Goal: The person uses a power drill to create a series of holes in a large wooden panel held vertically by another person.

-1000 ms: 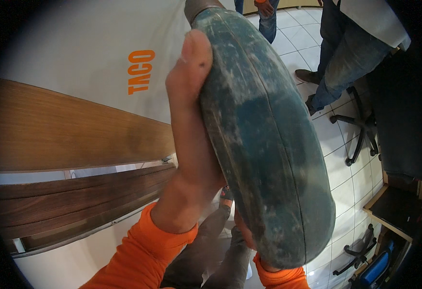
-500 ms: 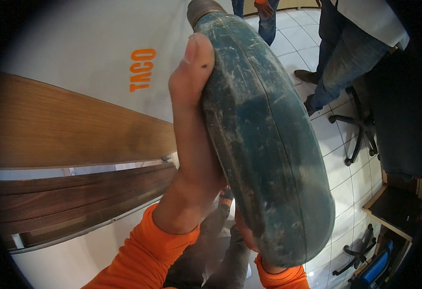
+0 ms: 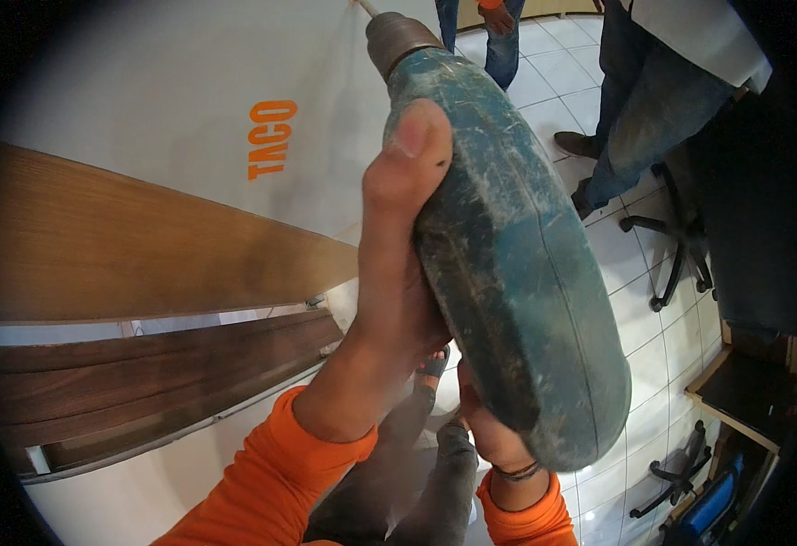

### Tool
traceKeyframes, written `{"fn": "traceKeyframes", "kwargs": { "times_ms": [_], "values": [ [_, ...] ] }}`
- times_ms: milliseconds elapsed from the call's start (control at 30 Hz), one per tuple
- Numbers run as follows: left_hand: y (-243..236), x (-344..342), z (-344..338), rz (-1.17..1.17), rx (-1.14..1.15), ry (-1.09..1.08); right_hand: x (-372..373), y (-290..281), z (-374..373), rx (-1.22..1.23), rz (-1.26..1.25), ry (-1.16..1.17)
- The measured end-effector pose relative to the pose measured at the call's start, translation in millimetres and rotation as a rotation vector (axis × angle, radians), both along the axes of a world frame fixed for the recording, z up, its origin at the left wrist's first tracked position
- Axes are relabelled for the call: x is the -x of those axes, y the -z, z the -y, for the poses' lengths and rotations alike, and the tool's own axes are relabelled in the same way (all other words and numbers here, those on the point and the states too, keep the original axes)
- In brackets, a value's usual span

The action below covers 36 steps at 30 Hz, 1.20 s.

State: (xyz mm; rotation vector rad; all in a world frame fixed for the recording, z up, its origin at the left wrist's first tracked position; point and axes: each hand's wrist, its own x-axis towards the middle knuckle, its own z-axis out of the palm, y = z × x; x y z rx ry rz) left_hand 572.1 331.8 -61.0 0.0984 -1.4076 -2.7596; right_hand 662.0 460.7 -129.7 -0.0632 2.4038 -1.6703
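Note:
A worn, scuffed teal power drill (image 3: 521, 255) fills the middle of the view, tilted with its metal chuck (image 3: 400, 44) up and to the left. From the chuck a thin drill bit (image 3: 367, 7) points toward the white wall; its tip leaves the frame, so contact with the wall cannot be told. My left hand (image 3: 407, 182) is closed around the drill's left side behind the chuck, thumb on top, other fingers hidden underneath. Below the rear of the body, my right hand (image 3: 489, 423) grips the drill from beneath, its fingers mostly hidden by the casing.
Wooden panels (image 3: 143, 237) run along the white wall (image 3: 171, 100) at left, under orange lettering. A person in jeans (image 3: 653, 109) stands at right near a wheeled chair base (image 3: 676, 237). Another person's hand (image 3: 497, 20) shows at the top. A shelf (image 3: 735, 391) stands lower right.
The drill and my left hand have shifted down and right in view, bringing the whole chuck and the bit into sight. More of my right hand and its wristband now shows.

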Motion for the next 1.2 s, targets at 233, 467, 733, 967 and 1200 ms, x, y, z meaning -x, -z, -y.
{"fn": "traceKeyframes", "kwargs": {
  "times_ms": [233,467,733,967,1200],
  "values": [
    [-1.1,-0.4,-0.9,0.134,-0.1,0.028,1.5,-5.6,-0.1,-0.148,-0.048,-0.089],
    [5.1,1.8,22.2,0.065,-0.119,0.063,15.9,-2.2,30.0,0.312,-0.38,0.046],
    [-26.1,-3.5,29.4,0.054,-0.076,0.048,1.5,-24.2,37.7,0.249,-0.283,0.03],
    [-35.6,13.5,0.4,0.096,0.084,0.016,17.4,-49.9,21.0,0.071,-0.304,0.204],
    [-2.7,10.3,7.8,0.05,0.096,0.084,12.4,4.0,10.1,0.414,-0.033,0.095]
  ]
}}
